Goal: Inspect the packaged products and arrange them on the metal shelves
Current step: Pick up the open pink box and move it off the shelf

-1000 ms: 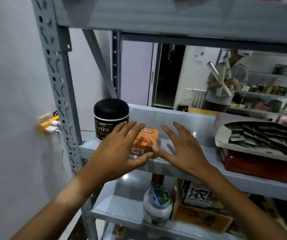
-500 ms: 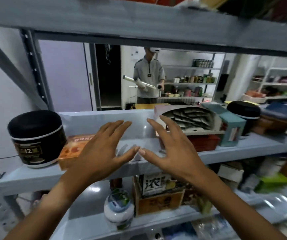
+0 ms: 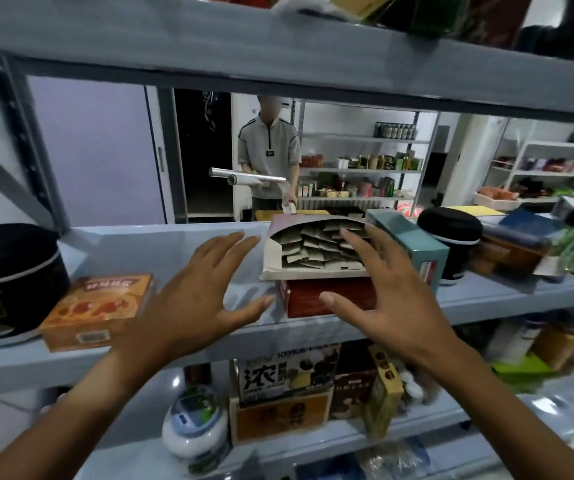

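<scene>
Both hands, left hand (image 3: 188, 303) and right hand (image 3: 392, 292), fingers spread and holding nothing, reach toward the open white cardboard box of sachets (image 3: 313, 251); arranging on the grey metal shelf (image 3: 174, 251) looks unfinished.

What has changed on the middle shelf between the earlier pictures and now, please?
Both hands moved rightward from the orange box toward the open box of sachets stacked on the red box. The left hand and right hand stay open, fingers spread, holding nothing; the right now reaches in front of the sachets. The orange box, the black jar and the teal box stayed put.
</scene>
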